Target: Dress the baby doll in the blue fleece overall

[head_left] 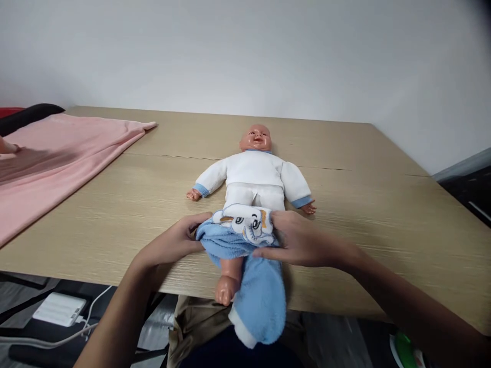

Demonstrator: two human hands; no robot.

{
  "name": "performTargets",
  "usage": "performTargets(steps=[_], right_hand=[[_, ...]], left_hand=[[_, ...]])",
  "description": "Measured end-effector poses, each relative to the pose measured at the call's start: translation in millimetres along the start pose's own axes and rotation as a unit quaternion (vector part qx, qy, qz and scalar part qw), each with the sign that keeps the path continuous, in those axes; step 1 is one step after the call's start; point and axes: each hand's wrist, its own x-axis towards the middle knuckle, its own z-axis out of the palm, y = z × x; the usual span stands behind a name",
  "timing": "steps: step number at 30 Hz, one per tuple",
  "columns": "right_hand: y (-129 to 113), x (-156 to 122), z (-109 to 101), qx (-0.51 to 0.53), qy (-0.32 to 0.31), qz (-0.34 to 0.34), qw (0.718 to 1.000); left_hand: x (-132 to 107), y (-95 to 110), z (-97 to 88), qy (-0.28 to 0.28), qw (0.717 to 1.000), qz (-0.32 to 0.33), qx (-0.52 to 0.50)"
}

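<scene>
No words, numbers, brand marks or signs can be read anywhere. The white patch [249, 225] on the blue trousers [261, 301] shows only a cartoon face without lettering, and the white box [59, 308] below the counter [115, 214] carries no legible label.

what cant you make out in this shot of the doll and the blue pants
Head view:
One doll leg: hidden inside the blue pants.
Left hand, some fingertips: tucked behind the pants' waistband.
Another person's hand: cut off by the left edge.
Green object: cut off by the bottom edge, unidentifiable.
</scene>
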Motion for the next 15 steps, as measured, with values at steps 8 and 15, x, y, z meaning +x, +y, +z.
performTargets(steps=[8, 15], right_hand=[[9.9, -47.5, -13.3, 0.192, -0.046, 0.016, 0.98], [18.7, -48.3, -5.8, 0.26, -0.033, 0.037, 0.964]], left_hand=[[-11.7, -2.3, -13.6, 0.028, 0.999, 0.015, -0.02], [-2.8, 9.2, -10.7, 0.076, 0.99, 0.099, 0.07]])
